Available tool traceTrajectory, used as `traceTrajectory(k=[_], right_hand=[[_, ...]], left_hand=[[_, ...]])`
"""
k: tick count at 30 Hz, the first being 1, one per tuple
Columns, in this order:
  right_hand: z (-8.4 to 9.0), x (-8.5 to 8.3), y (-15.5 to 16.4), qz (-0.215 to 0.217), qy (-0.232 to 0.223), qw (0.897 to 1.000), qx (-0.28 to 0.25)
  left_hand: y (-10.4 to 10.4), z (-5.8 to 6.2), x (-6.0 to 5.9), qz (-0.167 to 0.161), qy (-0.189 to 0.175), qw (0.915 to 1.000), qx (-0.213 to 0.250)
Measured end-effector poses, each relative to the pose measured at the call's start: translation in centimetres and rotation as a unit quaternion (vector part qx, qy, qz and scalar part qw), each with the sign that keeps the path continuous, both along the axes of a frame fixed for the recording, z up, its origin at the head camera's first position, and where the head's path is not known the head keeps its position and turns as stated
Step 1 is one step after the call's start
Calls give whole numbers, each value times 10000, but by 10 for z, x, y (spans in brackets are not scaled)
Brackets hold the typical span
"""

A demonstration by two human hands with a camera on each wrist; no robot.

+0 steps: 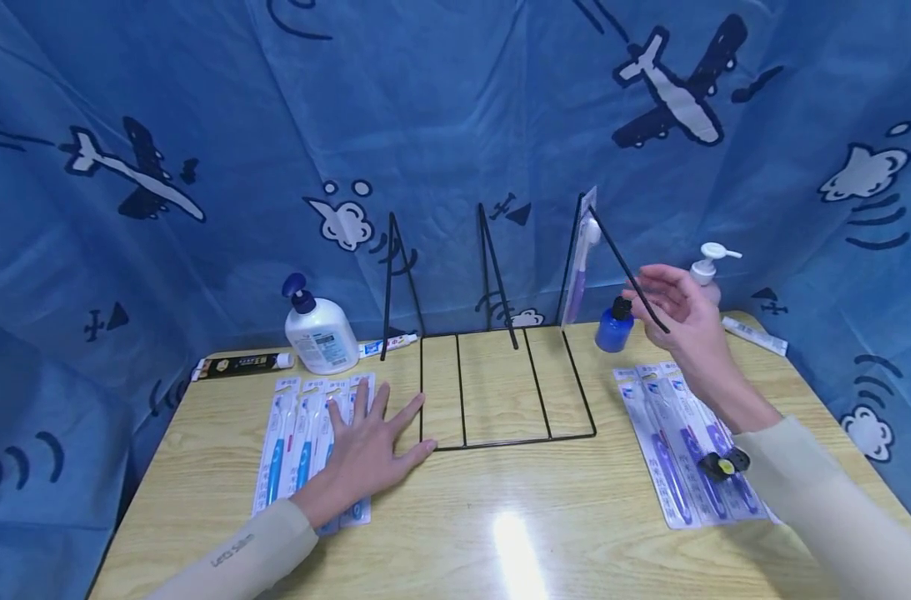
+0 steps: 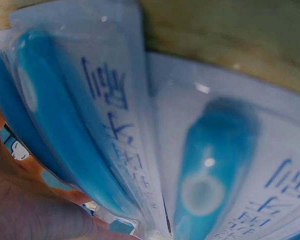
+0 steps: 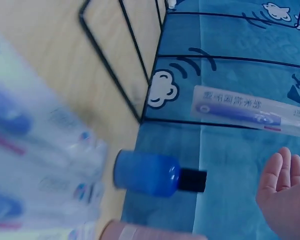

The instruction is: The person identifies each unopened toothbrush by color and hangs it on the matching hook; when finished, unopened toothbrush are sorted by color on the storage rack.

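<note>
My left hand (image 1: 368, 454) lies with its fingers spread over the blue packaged toothbrushes (image 1: 278, 454). Its thumb and index finger reach the left side of a black wire rack (image 1: 493, 444). On the rack's right hook hangs a purple packaged toothbrush (image 1: 578, 279), also in the right wrist view. Just right of that toothbrush is my right hand (image 1: 676, 312), raised behind the hook's sloping rod, fingers loosely bent and holding nothing. The right wrist view shows its fingers (image 3: 285, 172) apart from the hanging pack. Below it lie several purple packaged toothbrushes (image 1: 673, 475).
A blue bottle (image 1: 614, 329) stands right of the rack, with a pump bottle (image 1: 706, 271) partly behind my right hand. A white tube (image 1: 755, 336) lies at the far right. At the left back are a white pump bottle (image 1: 322, 333) and a black toothpaste tube (image 1: 241, 366).
</note>
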State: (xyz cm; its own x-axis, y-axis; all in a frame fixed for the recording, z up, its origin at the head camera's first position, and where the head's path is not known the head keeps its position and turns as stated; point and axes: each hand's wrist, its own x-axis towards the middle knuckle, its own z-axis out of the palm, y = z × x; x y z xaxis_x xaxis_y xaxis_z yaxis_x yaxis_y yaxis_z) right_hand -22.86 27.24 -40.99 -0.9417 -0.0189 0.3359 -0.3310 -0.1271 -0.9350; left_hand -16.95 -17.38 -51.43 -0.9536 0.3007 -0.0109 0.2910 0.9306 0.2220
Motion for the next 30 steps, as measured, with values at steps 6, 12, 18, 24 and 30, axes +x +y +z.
traceTrajectory(k=[6, 12, 18, 24, 30], right_hand=[[-15, 36, 33, -491, -310, 9957, 726], [-40, 69, 75, -993, -1098, 9769, 1542], [-59, 90, 107, -1239, -2282, 9331, 2486], [-78, 96, 137, -979, -2923, 8790, 3638], [-88, 97, 158, -821, -3395, 8300, 4349]], left_hand=[[0, 1, 1, 17, 12, 10000, -10], [-1, 1, 1, 27, 11, 10000, -21], [-2, 0, 4, 47, 177, 9997, 137], [-2, 0, 5, 42, 262, 9994, 233], [-1, 2, 3, 11, 130, 9998, 176]])
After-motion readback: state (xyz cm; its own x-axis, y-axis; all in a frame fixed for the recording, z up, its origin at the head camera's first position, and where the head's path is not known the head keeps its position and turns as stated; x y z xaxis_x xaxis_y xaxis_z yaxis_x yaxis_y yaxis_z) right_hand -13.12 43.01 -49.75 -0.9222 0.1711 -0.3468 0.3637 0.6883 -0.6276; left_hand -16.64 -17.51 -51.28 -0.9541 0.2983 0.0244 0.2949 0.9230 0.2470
